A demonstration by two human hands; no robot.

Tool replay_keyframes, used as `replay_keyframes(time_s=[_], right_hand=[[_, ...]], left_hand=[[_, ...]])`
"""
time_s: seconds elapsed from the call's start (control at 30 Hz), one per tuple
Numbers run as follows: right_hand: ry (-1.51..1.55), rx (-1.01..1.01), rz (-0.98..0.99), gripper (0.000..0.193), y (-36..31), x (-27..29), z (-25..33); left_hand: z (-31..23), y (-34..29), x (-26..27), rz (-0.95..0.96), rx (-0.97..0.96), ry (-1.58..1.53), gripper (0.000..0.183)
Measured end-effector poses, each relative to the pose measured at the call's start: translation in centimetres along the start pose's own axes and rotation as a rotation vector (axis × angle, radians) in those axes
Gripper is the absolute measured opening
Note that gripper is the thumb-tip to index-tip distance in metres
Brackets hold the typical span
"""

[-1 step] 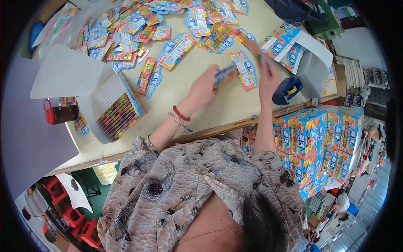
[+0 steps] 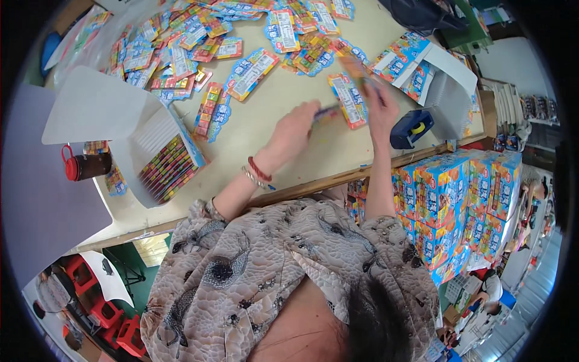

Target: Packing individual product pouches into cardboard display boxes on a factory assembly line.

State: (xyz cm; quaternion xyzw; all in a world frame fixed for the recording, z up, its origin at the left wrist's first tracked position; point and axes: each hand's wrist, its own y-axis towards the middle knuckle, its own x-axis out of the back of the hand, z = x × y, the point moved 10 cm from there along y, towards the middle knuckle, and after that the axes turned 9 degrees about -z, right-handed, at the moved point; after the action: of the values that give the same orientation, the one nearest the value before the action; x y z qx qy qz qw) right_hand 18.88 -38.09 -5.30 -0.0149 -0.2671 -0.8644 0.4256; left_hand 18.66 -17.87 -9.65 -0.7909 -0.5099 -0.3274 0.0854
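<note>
My left hand (image 2: pixel 292 133), with a red bracelet and a pale beaded one at its wrist, is closed on a candy blister pack (image 2: pixel 326 113) seen nearly edge-on and smeared by motion. To its right, my right hand (image 2: pixel 381 111) grips another candy blister pack (image 2: pixel 356 67), tilted up and also blurred. Between the hands a single blister pack (image 2: pixel 348 99) lies on the table, its pale back with a blue scalloped edge facing up. At the left stands an open white display box (image 2: pixel 140 161) with a row of packs (image 2: pixel 173 166) standing in it.
Loose blister packs (image 2: pixel 181 57) are heaped at the far left and middle. A blue tape dispenser (image 2: pixel 412 129) and an open box (image 2: pixel 449 87) sit at the right. A dark jar with a red lid (image 2: pixel 87 165) stands far left. Printed cartons (image 2: pixel 443 190) are stacked beyond the table edge.
The pack in my left hand has tilted and shows a more colourful side. My right hand has shifted slightly left with its pack.
</note>
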Motion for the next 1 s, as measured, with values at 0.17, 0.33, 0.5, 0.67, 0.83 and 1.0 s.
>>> replay_keyframes(time_s=[0.17,0.33,0.5,0.67,0.83,1.0], right_hand=[[0.003,-0.293,0.535,0.019,-3.1,-6.9,-1.8],[-0.132,-0.437,0.846,0.03,-9.1,-10.0,-4.0],[-0.411,-0.177,0.336,0.05,-2.5,-4.7,-4.2],[-0.964,0.069,0.547,0.061,-2.4,-6.0,-4.3],[-0.439,-0.216,0.474,0.039,-2.1,-5.3,-3.1],[0.691,-0.547,-0.014,0.035,-9.4,-8.3,-1.0]], left_hand=[[-0.5,-3.6,-0.6,0.132,-0.051,0.026,0.064],[2.0,-5.1,6.8,-0.487,0.092,0.125,0.082],[3.9,-5.1,3.4,-0.099,0.053,-0.183,0.083],[5.7,-5.7,2.6,-0.04,0.207,-0.192,0.063],[8.8,-8.7,1.9,-0.031,0.637,-0.936,0.047],[5.4,-8.7,0.4,-0.028,0.757,-1.58,0.055]])
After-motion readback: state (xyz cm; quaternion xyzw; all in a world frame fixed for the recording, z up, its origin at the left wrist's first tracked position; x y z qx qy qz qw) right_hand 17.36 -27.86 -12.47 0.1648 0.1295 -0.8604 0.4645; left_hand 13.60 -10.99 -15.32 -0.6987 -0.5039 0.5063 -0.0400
